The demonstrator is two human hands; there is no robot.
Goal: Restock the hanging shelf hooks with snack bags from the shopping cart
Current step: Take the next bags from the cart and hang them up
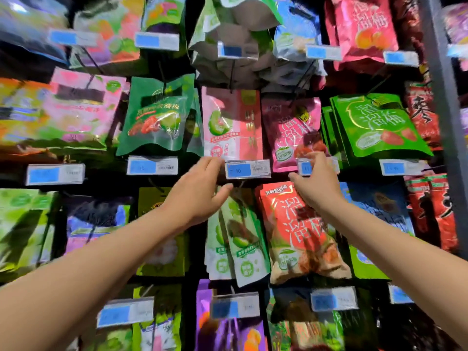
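At frame centre the left hand (202, 191) is spreading half open, fingers and thumb bracketing a price tag (248, 169) above the green-white bags (240, 239). The right hand (316, 183) is curling its fingers over the next tag (305, 168), under the hanging pink bag (288, 133). I cannot tell whether either is gripping.

Price tags (152, 165) blurred unreadable (top-row bags (33, 24) smeared too).
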